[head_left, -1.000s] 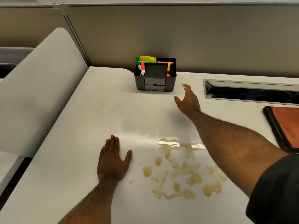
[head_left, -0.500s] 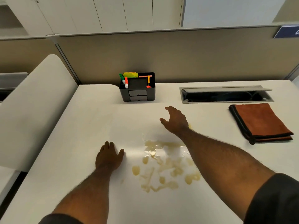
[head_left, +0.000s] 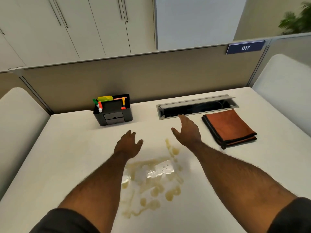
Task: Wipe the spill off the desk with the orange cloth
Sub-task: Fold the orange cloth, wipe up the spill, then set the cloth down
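Our right hand (head_left: 187,132) and left hand (head_left: 128,143), fingers spread and empty, flank the yellowish spill (head_left: 151,179); folded orange cloth (head_left: 229,127) lies just right of our right fingers (head_left: 184,118) on the tabletop (head_left: 67,148).

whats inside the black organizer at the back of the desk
The black organizer holds markers, a yellow item and an orange-tipped pen. Two small front drawers are closed, so their contents are hidden.
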### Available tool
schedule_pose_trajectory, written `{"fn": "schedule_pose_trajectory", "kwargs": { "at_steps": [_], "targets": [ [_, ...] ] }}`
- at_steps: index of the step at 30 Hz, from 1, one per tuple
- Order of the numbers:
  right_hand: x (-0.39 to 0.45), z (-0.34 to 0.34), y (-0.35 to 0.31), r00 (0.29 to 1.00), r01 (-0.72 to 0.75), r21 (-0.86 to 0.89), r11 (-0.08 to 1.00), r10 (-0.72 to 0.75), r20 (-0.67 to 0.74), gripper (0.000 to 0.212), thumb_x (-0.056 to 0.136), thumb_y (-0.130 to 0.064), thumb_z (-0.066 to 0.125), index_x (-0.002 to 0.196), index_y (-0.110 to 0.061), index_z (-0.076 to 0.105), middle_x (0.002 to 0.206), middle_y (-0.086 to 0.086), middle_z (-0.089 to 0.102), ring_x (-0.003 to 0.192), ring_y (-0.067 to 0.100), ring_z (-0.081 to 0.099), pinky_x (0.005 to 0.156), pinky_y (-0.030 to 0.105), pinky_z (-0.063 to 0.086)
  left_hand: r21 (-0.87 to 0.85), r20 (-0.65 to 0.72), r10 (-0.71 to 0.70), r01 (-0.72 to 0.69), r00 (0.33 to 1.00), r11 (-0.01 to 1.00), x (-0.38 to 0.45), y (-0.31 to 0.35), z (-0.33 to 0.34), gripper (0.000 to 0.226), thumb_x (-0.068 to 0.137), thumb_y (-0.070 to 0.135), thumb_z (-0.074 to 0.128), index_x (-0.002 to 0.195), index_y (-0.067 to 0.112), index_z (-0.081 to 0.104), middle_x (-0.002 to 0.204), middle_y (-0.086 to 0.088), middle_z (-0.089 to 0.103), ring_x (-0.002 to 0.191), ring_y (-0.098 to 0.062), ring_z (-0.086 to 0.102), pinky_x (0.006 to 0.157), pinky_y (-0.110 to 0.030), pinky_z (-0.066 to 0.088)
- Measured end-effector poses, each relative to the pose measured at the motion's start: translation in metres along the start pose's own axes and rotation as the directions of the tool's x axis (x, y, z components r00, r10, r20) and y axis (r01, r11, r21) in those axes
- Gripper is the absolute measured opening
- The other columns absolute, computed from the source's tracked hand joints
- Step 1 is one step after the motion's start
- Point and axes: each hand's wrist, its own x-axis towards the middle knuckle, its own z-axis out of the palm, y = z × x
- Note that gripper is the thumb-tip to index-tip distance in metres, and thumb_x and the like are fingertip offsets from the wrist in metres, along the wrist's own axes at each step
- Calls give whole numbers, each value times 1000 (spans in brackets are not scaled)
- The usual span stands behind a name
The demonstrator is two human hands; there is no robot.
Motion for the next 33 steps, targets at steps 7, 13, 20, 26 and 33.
{"fn": "schedule_pose_trajectory", "kwargs": {
  "at_steps": [7, 13, 20, 26, 33],
  "targets": [
    [5, -44, 89, 973, -218, 8, 976, 218, -76, 62, 89, -44, 60, 138, -11, 40, 138, 12, 50, 126, 32, 46, 103, 45, 40, -65, 37, 107, -105, 994, 992, 44, 92, 11, 70, 95, 45, 46, 152, 11, 22, 162, -11, 17, 149, -31, 17, 118, -45, 23],
    [23, -71, 159, 933, -354, -10, 935, 352, -80, 60, 91, -39, 57, 141, -11, 40, 144, 12, 45, 130, 32, 44, 107, 47, 39, -202, 130, 168, -139, 977, 969, 58, 171, 46, 79, 93, 41, 53, 154, 14, 12, 158, -18, 27, 144, -36, 27, 117, -42, 26],
    [40, -85, 231, 882, -470, -23, 882, 468, -51, 56, 86, -36, 62, 136, -15, 46, 137, 10, 51, 124, 34, 49, 100, 45, 43, -388, 277, 217, -97, 936, 916, 72, 267, 88, 88, 87, 44, 58, 154, 34, 2, 156, -21, 30, 140, -39, 34, 113, -45, 34],
    [51, -83, 272, 837, -544, -85, 835, 547, 14, 61, 84, -45, 61, 138, -20, 45, 143, 11, 45, 128, 35, 45, 103, 49, 43, -436, 417, 162, 40, 894, 899, 89, 304, 114, 92, 84, 46, 60, 152, 41, -2, 157, -26, 20, 142, -43, 26, 116, -48, 29],
    [65, -71, 293, 745, -656, -68, 752, 659, 101, 56, 86, -45, 54, 136, -22, 45, 130, 13, 56, 121, 37, 51, 100, 47, 44, -547, 407, 72, 180, 911, 817, 103, 335, 134, 77, 78, 25, 59, 146, 27, 23, 125, -11, 59, 117, -32, 54, 102, -45, 46]
  ]
}}
